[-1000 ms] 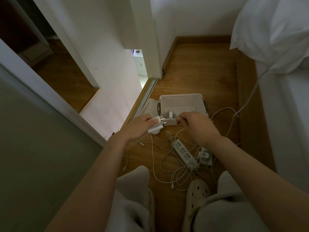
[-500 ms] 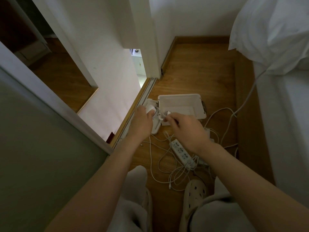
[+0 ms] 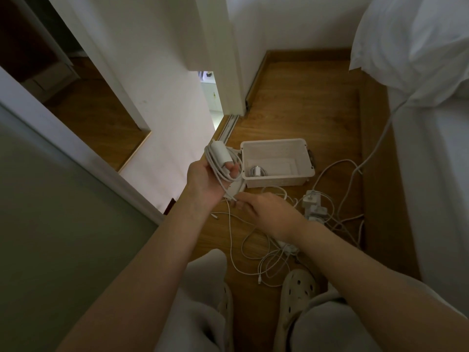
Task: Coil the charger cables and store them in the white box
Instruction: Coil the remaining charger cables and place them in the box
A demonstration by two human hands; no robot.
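The white box (image 3: pixel 276 182) stands open on the wooden floor, with one coiled charger (image 3: pixel 256 171) inside at its near left corner. My left hand (image 3: pixel 206 177) is raised palm up just left of the box and holds a white charger block (image 3: pixel 220 155) with cable loops wound round it. My right hand (image 3: pixel 266 212) is lower, in front of the box, and pinches the free end of that cable (image 3: pixel 232 198) near my left wrist. More loose white cables (image 3: pixel 256 252) lie tangled on the floor.
The box lid (image 3: pixel 234 190) lies on the floor under my left hand. Plug adapters (image 3: pixel 313 205) and a partly hidden power strip (image 3: pixel 289 246) sit right of my right hand. A bed with white bedding (image 3: pixel 418 47) borders the right; a door frame (image 3: pixel 228 72) stands behind. My feet in clogs (image 3: pixel 298 283) are below.
My left hand has lifted the charger block up and turned palm up, with cable now looped round it. My right hand has dropped back from the box to the cable's end.
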